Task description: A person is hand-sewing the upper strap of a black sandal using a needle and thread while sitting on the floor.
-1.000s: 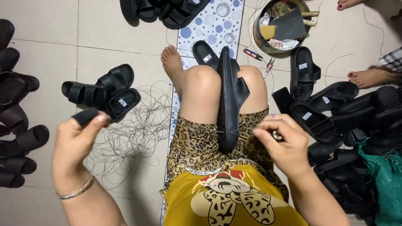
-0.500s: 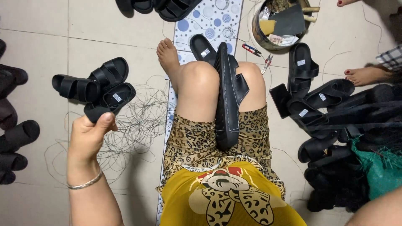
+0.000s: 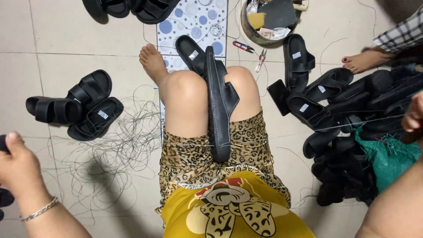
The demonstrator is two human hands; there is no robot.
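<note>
My arms have swung wide apart, pulling the thread [image 3: 352, 122] taut across my lap from the black sandal [image 3: 220, 105] clamped upright between my knees. My left hand [image 3: 17, 169], a moment ago near the three sandals [image 3: 75, 105] on the floor's left side, now sits at the far left edge, closed around something dark I cannot make out. My right hand [image 3: 414, 115], out of view half a second ago, shows at the right edge above the sandal pile [image 3: 343, 114], fingers pinched on the thread. The stitch looks drawn tight.
</note>
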